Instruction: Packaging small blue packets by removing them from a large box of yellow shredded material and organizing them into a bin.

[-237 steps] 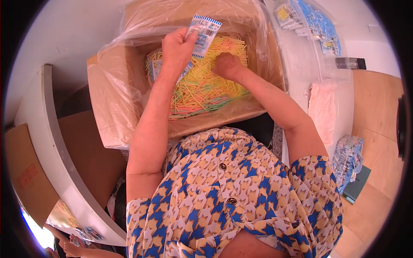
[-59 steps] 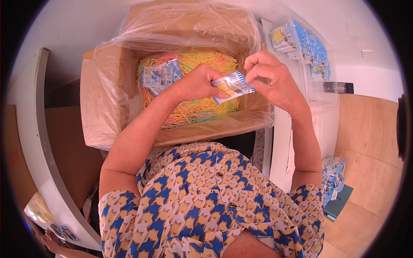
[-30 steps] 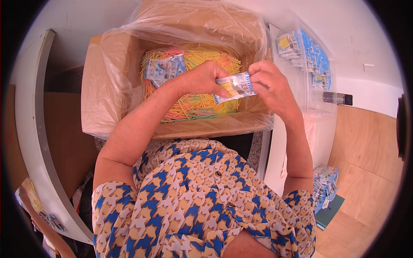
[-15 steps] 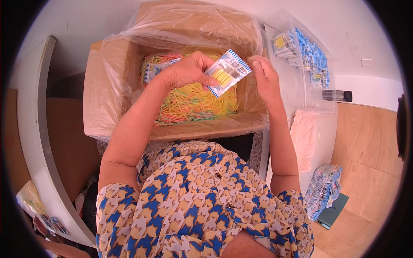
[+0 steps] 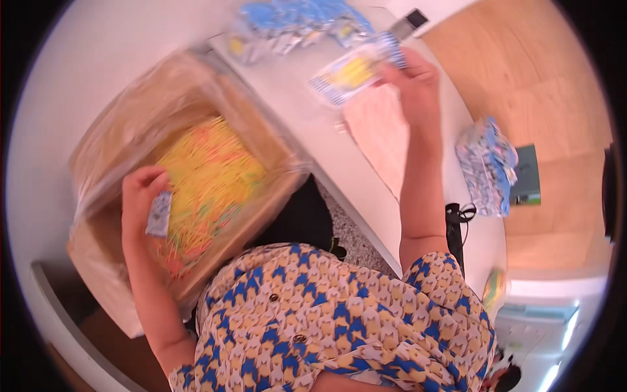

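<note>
My right hand (image 5: 418,81) pinches one end of a clear, blue-striped packet of yellow sticks (image 5: 356,70), raised over the white table. Motion blurs the packet. My left hand (image 5: 142,186) is over the left part of a cardboard box (image 5: 124,147) lined with clear plastic. Its fingers are loosely bent, with the thumb a little apart, and nothing shows between them. A small blue-and-white packet (image 5: 159,214) lies just below that hand, partly hidden by it. Thin yellow, pink and green sticks (image 5: 212,170) are heaped in the box.
Several blue-striped packets (image 5: 307,23) lie in a pile at the far end of the white table (image 5: 281,91). A pale pink cloth (image 5: 375,127) is spread under my right hand's reach. Bundled packets (image 5: 486,166) and a dark green flat item (image 5: 526,175) are at the right.
The view has turned to the right. The packet has passed from my left hand to my right, which has carried it from above the box to over the table. My left hand has moved left.
</note>
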### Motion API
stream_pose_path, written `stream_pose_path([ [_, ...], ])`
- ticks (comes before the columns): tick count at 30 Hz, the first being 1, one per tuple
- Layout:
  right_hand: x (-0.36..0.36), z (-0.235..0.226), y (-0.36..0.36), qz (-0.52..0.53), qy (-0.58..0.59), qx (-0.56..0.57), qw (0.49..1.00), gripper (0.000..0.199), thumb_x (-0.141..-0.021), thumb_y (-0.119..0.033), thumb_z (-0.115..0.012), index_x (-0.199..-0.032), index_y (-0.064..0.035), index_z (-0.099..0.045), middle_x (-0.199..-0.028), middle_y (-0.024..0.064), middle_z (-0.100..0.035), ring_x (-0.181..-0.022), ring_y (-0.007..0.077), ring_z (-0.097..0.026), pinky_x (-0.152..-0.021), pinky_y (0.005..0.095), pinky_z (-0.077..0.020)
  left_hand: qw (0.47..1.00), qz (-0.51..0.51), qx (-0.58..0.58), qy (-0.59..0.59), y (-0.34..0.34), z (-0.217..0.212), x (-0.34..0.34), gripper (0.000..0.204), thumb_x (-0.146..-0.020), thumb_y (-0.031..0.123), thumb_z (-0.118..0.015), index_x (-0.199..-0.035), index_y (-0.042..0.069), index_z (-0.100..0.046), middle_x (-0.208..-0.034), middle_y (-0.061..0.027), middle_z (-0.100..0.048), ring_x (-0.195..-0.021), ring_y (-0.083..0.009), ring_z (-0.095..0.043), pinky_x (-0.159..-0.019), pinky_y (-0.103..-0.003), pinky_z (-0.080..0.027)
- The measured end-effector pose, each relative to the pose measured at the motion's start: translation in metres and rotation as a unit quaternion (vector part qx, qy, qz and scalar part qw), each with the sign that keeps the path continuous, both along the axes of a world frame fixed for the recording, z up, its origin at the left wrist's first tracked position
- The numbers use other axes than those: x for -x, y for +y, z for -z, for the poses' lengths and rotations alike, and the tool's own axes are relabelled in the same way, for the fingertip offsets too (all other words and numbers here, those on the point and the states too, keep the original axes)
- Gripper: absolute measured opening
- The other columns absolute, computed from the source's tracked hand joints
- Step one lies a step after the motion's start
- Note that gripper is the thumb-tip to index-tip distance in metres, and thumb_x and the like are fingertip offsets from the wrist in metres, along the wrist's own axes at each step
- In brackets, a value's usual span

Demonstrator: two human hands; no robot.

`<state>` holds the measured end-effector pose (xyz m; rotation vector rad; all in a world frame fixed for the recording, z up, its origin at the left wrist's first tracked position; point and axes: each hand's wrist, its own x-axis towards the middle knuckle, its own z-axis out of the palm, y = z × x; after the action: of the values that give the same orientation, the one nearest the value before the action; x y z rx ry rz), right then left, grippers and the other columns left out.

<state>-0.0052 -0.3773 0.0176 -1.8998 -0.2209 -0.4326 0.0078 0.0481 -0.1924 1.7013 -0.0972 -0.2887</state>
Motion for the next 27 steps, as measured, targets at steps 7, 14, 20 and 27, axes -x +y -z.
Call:
stream_pose_path([
  [7, 0.013, 0.068, -0.183, 0.234, 0.231, 0.153, 0.932, 0.015, -0.074, -0.016, -0.066, -0.076, -0.0007, -0.065, -0.062, 0.0022, -0.057, -0.056, 0.0100, -0.052, -0.052, 0.0260, -0.0434, 0.989, -0.047, -0.120, -0.069, 0.025, 0.047, -0.004, 0.015, -0.082, 0.011, -0.064, -0.089, -0.003, -0.066, -0.071, -0.0005, -0.063, -0.062, -0.0077, -0.054, -0.057, -0.023, -0.043],
  [14, 0.022, 0.111, -0.286, 0.419, 0.014, 0.505, 0.755, 0.042, -0.078, -0.039, -0.068, -0.102, -0.0053, -0.067, -0.104, 0.0115, -0.065, -0.094, 0.0247, -0.061, -0.082, 0.0350, -0.0462, 0.914, 0.029, -0.390, -0.110, 0.015, -0.059, -0.013, 0.026, -0.077, 0.028, -0.068, -0.079, 0.003, -0.069, -0.068, -0.0136, -0.065, -0.061, -0.0244, -0.062, -0.058, -0.035, -0.047],
  [20, -0.013, 0.073, -0.188, 0.361, -0.038, 0.367, 0.857, 0.033, -0.083, -0.031, -0.066, -0.107, -0.0078, -0.067, -0.105, 0.0046, -0.065, -0.083, 0.0135, -0.058, -0.073, 0.0266, -0.0468, 0.796, 0.013, -0.605, 0.012, 0.025, 0.005, 0.007, 0.059, -0.058, 0.034, -0.081, -0.107, 0.009, -0.062, -0.097, -0.0099, -0.066, -0.098, -0.0260, -0.061, -0.078, -0.041, -0.048],
  [27, 0.007, 0.039, -0.067, 0.246, -0.165, 0.354, 0.887, 0.015, -0.087, -0.010, -0.061, -0.100, -0.0066, -0.068, -0.106, 0.0022, -0.065, -0.088, 0.0089, -0.059, -0.065, 0.0217, -0.0452, 0.744, -0.002, -0.662, 0.090, 0.029, 0.031, 0.010, 0.077, -0.053, 0.029, -0.085, -0.121, 0.014, -0.050, -0.114, -0.0069, -0.061, -0.113, -0.0310, -0.050, -0.086, -0.056, -0.038],
])
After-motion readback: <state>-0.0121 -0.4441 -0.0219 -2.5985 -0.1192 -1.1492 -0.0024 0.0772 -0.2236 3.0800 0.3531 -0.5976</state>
